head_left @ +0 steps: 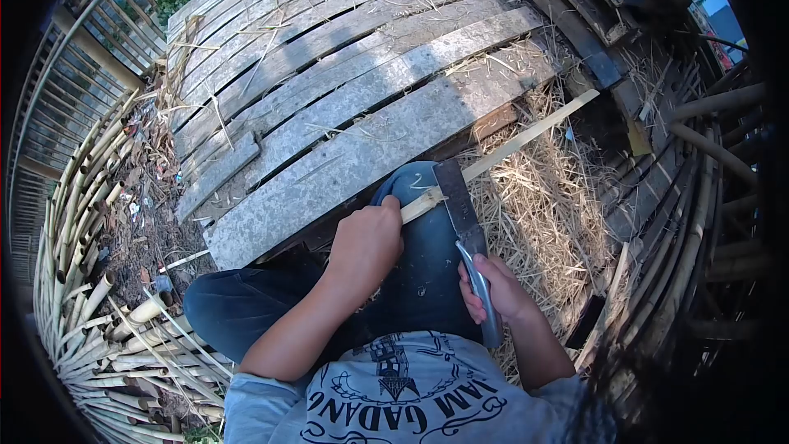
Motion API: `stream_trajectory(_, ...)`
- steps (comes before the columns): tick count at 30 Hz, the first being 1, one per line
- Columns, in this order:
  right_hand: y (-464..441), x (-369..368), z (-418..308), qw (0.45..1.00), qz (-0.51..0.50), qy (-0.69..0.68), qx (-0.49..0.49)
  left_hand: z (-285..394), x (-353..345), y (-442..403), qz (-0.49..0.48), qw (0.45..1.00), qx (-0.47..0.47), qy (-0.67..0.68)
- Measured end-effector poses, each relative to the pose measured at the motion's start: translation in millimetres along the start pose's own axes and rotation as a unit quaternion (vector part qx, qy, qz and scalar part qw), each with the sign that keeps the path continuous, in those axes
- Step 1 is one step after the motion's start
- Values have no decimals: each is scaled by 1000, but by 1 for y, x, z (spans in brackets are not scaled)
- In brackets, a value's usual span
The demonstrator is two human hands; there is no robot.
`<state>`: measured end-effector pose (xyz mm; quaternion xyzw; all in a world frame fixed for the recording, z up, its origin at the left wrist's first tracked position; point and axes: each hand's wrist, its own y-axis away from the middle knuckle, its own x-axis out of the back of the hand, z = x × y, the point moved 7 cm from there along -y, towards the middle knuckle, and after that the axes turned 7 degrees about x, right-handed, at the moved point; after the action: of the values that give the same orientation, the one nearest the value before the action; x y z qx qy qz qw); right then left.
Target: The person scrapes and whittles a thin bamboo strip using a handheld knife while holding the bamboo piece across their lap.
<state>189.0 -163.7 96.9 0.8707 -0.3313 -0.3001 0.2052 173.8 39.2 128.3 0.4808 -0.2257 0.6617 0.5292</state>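
My left hand is closed around the near end of a bamboo strip, just above my knee. The strip runs up and to the right, out over the straw-like shavings. In my right hand is the metal handle of a machete, with the fingers wrapped round it. Its dark, broad blade lies across the strip, over my thigh in blue trousers. A small curled shaving shows on the strip between the blade and my left hand. Whether the edge has bitten into the bamboo, I cannot tell.
A weathered slatted wooden platform fills the space ahead. Pale shavings pile up at my right. Stacked bamboo poles lie at the left, below a bamboo fence. More poles and dark beams crowd the right side.
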Motion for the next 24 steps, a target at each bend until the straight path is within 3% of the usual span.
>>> stream_trajectory(2, 0, -2, 0, 998, 37, 43, 17, 4, 4, 1, -5, 1000, -8, -12)
stream_trajectory(4, 3, 2, -9, 965, 116, 217, 95, 3, 3, 1, -5, 1000, -7, -12)
stream_trajectory(11, 5, 11, -3, 990, 82, 110, 45, 0, -1, 0, -3, 1000, -6, 1)
stream_trajectory(16, 4, 6, -2, 979, 62, 190, 38, 0, 1, 0, 5, 1000, -3, 10)
stream_trajectory(19, 3, 17, -6, 985, 146, 54, 72, -1, -3, 1, -4, 1000, 0, 12)
stream_trajectory(20, 3, 17, -4, 986, 143, 56, 70, -2, -3, 1, -5, 1000, 1, 10)
stream_trajectory(22, 2, 5, 2, 981, 47, 184, 37, -4, -3, 0, -4, 1000, 0, 20)
stream_trajectory(24, 3, 2, 5, 985, 52, 161, 22, -5, -4, -1, -4, 1000, -4, 31)
